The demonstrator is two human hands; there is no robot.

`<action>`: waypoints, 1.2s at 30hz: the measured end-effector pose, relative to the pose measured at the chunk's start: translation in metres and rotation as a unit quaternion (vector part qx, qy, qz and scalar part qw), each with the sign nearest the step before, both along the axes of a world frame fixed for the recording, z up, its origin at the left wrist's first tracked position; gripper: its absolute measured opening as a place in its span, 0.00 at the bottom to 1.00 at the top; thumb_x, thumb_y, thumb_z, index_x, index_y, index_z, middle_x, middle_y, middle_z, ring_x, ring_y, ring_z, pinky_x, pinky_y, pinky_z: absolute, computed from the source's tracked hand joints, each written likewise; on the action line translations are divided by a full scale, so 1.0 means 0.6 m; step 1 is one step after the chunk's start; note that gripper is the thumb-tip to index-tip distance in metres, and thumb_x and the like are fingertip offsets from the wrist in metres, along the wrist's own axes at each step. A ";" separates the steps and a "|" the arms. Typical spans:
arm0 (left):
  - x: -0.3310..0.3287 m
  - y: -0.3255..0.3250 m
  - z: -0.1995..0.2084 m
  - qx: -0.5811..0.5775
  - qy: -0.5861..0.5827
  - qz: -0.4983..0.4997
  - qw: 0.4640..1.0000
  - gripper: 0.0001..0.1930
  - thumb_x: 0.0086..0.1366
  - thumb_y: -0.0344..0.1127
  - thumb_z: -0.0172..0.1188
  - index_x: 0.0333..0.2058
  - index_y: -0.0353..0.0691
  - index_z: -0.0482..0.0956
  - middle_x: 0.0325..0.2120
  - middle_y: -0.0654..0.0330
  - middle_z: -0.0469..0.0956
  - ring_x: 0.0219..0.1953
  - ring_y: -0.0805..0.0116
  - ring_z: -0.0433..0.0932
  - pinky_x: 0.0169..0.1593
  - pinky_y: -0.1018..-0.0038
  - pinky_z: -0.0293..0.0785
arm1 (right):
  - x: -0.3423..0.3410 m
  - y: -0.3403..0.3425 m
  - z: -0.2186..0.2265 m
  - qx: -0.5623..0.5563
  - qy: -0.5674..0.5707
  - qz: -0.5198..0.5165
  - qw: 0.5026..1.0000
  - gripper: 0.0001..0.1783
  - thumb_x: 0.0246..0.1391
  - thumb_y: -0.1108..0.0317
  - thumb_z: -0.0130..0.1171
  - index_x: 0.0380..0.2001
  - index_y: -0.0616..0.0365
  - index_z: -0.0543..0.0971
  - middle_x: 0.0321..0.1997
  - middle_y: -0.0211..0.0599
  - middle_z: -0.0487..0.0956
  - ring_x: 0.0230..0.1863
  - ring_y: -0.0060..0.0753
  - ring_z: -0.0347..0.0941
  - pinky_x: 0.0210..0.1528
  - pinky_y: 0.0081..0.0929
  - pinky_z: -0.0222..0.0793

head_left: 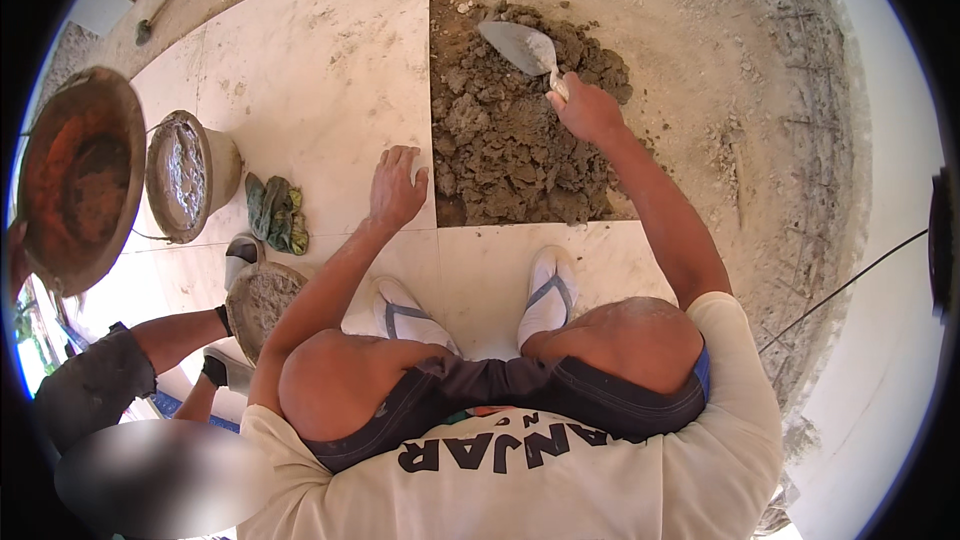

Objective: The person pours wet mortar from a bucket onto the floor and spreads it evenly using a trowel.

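My right hand (588, 108) grips the handle of a trowel (520, 46). The pointed metal blade rests against the upper part of a heap of wet mortar (500, 145), which is lumpy and grey-brown. My left hand (398, 187) lies on the pale floor tile (330, 70) close to its right edge, fingers stretched out and holding nothing. The mortar lies beside that edge, in a corner bounded by tiles on the left and on the near side.
A bucket of greyish liquid (185, 175) and dark green gloves (277, 212) are on the tiles to the left. A co-worker at the far left holds a tilted, stained bucket (82, 180). Another container of mortar (262, 302) stands by my left forearm. Rough ground (700, 60) extends right.
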State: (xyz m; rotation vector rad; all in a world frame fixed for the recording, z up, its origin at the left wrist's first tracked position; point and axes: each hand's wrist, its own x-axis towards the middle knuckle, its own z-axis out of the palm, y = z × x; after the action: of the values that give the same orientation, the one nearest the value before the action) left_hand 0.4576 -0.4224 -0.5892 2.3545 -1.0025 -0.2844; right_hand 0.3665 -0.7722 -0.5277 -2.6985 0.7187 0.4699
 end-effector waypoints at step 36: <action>0.042 0.084 0.019 0.079 0.012 0.097 0.992 0.26 0.60 0.33 0.64 0.55 0.29 0.71 0.50 0.43 0.73 0.55 0.44 0.70 0.60 0.56 0.68 | -0.030 -0.099 0.012 -0.031 0.019 -0.142 0.989 0.30 0.69 0.46 0.44 0.57 0.62 0.68 0.39 0.53 0.82 0.40 0.56 0.79 0.42 0.51 0.74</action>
State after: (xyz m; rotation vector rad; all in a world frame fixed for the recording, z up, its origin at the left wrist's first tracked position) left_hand 0.4831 -0.3722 -0.5780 2.5632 -0.7564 -0.3278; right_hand 0.3485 -0.8317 -0.5208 -2.5900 1.1243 0.4341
